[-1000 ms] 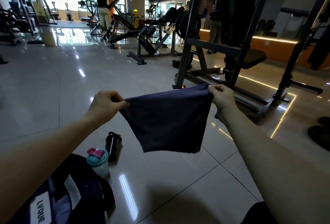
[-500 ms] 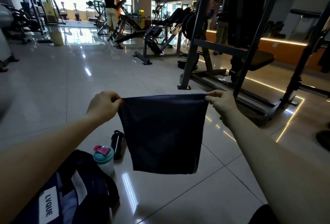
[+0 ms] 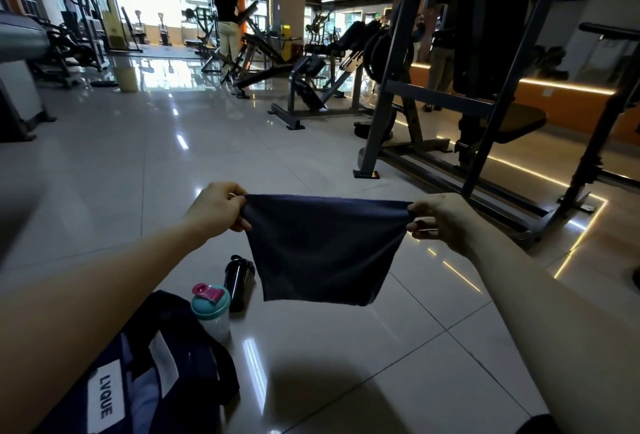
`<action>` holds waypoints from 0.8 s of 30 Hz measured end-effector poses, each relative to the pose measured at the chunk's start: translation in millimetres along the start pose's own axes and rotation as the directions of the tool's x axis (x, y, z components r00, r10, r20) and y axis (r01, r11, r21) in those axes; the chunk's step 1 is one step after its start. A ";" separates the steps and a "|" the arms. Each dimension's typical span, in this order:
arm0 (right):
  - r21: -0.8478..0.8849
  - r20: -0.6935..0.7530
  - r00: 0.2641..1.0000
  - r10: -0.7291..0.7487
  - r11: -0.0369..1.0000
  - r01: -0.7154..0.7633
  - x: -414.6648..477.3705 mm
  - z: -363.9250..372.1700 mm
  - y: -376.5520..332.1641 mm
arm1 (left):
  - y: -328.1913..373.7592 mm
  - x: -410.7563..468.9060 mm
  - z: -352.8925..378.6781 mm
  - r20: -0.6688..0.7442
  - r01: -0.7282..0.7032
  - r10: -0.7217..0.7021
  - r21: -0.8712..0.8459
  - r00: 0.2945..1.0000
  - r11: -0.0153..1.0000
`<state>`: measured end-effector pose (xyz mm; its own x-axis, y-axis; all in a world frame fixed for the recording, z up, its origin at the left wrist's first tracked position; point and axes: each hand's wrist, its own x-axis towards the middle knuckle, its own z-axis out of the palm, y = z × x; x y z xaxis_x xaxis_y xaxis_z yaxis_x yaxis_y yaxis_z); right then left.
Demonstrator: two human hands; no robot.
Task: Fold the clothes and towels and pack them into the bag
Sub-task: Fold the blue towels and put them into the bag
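We hold the dark cloth up in the air over the floor, top edge taut btw both hands: left hand pinches the left corner w/ curled fingers, right hand pinches the right corner likewise. To fold well, we'd bring the corners together evenly so edges line up, then halve again. The bag lies at lower left by our left arm and looks open. A teal-lidded shaker and a black bottle stand just beside it and could get knocked on the way in. The machine frame is well apart, no obstacle.
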<state>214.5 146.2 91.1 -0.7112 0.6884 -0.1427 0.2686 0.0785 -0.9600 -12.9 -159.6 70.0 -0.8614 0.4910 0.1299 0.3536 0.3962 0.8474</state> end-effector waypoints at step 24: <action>-0.025 0.076 0.988 0.135 0.991 -0.134 -31.4 -34.2 14.5 | 1.6 -29.6 -16.2 0.262 0.077 -0.063 -0.043 0.963 0.996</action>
<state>263.0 150.4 89.9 -0.7155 0.6359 -0.2893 0.3774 0.0034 -0.9260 7.2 -186.0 75.8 -0.7564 0.6510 -0.0635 0.2702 0.3994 0.8761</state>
